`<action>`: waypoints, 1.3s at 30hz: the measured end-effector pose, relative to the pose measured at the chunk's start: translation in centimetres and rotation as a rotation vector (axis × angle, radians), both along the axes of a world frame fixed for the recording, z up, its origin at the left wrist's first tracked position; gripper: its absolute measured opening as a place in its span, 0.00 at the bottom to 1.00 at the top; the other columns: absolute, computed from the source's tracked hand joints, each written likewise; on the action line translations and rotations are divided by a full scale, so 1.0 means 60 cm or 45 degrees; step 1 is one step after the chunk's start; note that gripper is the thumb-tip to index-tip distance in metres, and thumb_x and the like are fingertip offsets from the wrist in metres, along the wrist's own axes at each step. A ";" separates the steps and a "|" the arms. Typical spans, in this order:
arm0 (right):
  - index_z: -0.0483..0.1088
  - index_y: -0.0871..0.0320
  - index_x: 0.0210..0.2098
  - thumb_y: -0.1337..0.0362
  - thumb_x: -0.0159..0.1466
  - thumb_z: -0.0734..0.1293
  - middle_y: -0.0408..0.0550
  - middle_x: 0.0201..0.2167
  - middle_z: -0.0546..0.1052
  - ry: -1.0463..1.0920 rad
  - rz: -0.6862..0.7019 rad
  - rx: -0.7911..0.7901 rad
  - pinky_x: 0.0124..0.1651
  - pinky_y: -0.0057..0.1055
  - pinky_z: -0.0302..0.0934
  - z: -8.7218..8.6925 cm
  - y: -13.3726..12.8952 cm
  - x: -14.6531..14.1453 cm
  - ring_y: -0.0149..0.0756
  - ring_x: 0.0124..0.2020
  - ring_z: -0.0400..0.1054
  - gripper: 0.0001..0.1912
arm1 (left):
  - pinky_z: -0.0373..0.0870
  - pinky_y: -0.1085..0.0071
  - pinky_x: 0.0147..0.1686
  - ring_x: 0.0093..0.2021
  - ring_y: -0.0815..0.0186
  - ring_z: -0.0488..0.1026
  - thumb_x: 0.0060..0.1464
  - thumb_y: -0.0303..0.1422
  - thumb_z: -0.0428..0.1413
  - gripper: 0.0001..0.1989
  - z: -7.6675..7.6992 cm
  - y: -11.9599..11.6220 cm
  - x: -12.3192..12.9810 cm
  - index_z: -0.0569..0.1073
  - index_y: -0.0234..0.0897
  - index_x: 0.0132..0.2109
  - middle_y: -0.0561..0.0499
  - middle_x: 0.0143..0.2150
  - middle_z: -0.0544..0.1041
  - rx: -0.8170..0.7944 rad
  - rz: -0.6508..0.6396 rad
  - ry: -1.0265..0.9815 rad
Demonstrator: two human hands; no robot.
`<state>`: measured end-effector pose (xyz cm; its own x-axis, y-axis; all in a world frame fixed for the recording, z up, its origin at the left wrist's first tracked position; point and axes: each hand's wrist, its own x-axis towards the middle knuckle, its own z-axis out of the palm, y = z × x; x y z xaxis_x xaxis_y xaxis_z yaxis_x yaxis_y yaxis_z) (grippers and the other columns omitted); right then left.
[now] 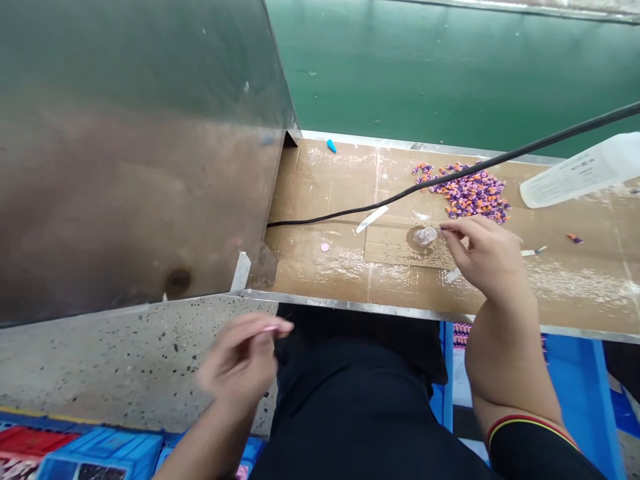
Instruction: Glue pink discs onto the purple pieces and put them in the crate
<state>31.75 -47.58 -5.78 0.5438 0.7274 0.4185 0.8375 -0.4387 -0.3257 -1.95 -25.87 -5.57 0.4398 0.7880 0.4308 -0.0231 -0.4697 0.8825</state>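
My right hand point(483, 257) is over the cardboard-covered bench, thumb and forefinger pinching a small purple piece point(443, 229). Just left of those fingertips a small clear plastic cup-like holder point(425, 236) sits on a wet spot of a cardboard sheet point(387, 247). Behind the hand lies a heap of small purple, orange and pink pieces point(477, 190). My left hand point(245, 360), smeared by motion, hangs in front of the bench edge. Between its thumb and forefinger a thin pink piece point(270, 328) shows, its exact kind unclear. A pink disc point(325, 247) rests on the bench.
A black cable point(350, 211) crosses above the bench. At left stands a large metal box point(140, 167). A translucent bottle point(575, 175) lies at right. A blue piece point(331, 145) and a stray purple-orange piece point(575, 238) lie apart. Blue crates point(103, 453) sit below.
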 end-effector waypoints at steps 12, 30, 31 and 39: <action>0.83 0.53 0.45 0.57 0.72 0.73 0.47 0.35 0.86 0.321 -0.496 0.718 0.30 0.34 0.73 -0.006 0.024 -0.109 0.37 0.28 0.78 0.08 | 0.91 0.64 0.46 0.41 0.57 0.89 0.55 0.51 0.76 0.25 -0.018 -0.035 0.279 0.85 0.32 0.44 0.40 0.40 0.87 -0.981 -0.989 0.071; 0.80 0.50 0.50 0.65 0.76 0.71 0.49 0.48 0.87 0.737 -0.057 1.115 0.50 0.40 0.85 -0.050 0.078 -0.170 0.44 0.52 0.86 0.06 | 0.88 0.65 0.48 0.41 0.61 0.87 0.53 0.48 0.77 0.21 -0.056 -0.036 0.330 0.88 0.38 0.46 0.43 0.43 0.88 -0.995 -0.972 0.002; 0.80 0.50 0.50 0.65 0.76 0.71 0.49 0.48 0.87 0.740 -0.063 1.112 0.50 0.40 0.85 -0.052 0.080 -0.170 0.44 0.52 0.86 0.05 | 0.88 0.64 0.48 0.41 0.61 0.87 0.52 0.49 0.78 0.23 -0.059 -0.034 0.331 0.88 0.37 0.47 0.43 0.42 0.88 -1.020 -0.963 0.017; 0.77 0.52 0.45 0.54 0.75 0.73 0.44 0.35 0.84 0.525 -0.572 1.212 0.34 0.34 0.80 -0.065 0.068 -0.142 0.40 0.36 0.85 0.09 | 0.85 0.62 0.49 0.44 0.61 0.84 0.67 0.37 0.64 0.10 -0.083 0.005 0.339 0.86 0.37 0.50 0.43 0.45 0.85 -0.227 -0.798 0.182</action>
<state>23.21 -43.49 -9.69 0.9003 -0.0878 0.4262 0.4178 -0.0994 -0.9031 18.38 -25.60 -10.54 0.8810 0.4182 0.2210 -0.1213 -0.2517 0.9602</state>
